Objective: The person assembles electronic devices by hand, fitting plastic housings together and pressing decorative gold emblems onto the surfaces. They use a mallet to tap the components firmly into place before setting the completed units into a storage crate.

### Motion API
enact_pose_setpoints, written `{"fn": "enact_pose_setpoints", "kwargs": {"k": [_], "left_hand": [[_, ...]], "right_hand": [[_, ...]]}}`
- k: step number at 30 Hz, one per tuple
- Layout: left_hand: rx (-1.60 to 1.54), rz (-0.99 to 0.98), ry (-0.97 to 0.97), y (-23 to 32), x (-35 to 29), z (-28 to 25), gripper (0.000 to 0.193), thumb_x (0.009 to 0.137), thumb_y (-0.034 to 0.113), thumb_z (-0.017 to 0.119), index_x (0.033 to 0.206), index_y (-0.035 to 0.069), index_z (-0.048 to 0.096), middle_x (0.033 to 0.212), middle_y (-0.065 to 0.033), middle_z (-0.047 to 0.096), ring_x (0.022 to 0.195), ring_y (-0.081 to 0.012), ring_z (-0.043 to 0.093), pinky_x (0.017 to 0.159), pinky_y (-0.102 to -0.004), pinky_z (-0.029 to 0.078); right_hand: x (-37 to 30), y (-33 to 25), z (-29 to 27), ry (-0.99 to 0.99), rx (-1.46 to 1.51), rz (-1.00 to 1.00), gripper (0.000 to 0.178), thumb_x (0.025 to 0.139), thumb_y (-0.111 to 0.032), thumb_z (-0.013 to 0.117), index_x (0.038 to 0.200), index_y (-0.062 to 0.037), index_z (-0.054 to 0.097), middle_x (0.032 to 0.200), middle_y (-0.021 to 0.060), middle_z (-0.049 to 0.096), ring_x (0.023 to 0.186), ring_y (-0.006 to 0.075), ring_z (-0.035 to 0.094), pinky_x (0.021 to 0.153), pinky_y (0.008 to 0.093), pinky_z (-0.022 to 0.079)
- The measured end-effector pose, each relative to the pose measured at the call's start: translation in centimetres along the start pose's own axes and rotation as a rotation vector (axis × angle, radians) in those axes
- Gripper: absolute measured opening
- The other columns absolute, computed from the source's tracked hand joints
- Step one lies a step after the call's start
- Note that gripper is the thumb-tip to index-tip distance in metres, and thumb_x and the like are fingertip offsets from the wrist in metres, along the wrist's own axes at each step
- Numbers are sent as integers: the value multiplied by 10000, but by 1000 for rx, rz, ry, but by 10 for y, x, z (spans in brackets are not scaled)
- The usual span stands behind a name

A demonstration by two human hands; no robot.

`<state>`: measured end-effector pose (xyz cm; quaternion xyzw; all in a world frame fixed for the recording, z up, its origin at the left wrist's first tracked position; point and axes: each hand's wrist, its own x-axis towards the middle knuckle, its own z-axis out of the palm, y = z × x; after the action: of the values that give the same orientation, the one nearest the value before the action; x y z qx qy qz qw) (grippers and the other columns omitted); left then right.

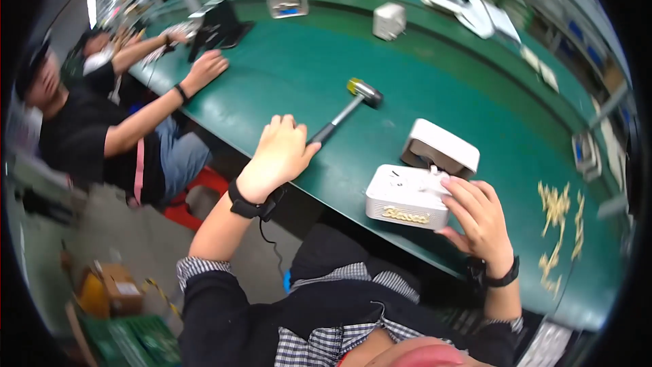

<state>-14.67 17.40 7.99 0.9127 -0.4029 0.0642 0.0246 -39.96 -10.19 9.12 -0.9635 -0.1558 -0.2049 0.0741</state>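
My left hand (280, 153) is at the table's near edge, fingers curled round the end of a mallet's dark handle. The mallet (365, 93) slants away on the tabletop, its head yellow at one end and dark at the other. My right hand (481, 221) grips the right end of a white plastic housing (401, 187), fingers over the top and thumb low on the front. Cream raised lettering (405, 215) sits on the ribbed front. A small white part (435, 180) shows beside my fingertips. Just behind stands a second, hollow white shell (443, 144).
Cream plastic pieces (555, 211) lie on the green table (285, 61) at the right. Farther back are a white shell (287, 5) and a white boxy part (389, 22). A co-worker (88, 122) sits at the left, one hand on the table, near a black stand (219, 26).
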Motion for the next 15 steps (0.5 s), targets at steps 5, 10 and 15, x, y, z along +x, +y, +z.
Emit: {"fn": "enact_pose_setpoints", "kwargs": {"k": [5,10,15], "left_hand": [[-470,456,182,77,53,-36,491,864,279,660,1217,-35,528,1123,-213,585,1130,-358,508,933,-413,435],[-513,780,27,133,95,-12,522,833,298,702,1214,-18,535,1086,-198,607,1049,-360,567,882,-411,461],[-434,730,75,144,89,0,524,773,395,746,1062,7,545,952,-134,636,896,-335,628,729,-395,517]], "right_hand": [[-21,-33,10,108,71,153,483,779,-238,699,1150,33,552,1216,172,595,1099,353,588,931,440,467],[-42,-56,38,252,153,414,502,759,-208,725,1164,35,555,1220,175,596,1133,368,571,944,449,466],[-60,-67,50,458,298,520,523,767,-207,729,1183,48,542,1225,183,597,1148,379,564,960,444,459]]}}
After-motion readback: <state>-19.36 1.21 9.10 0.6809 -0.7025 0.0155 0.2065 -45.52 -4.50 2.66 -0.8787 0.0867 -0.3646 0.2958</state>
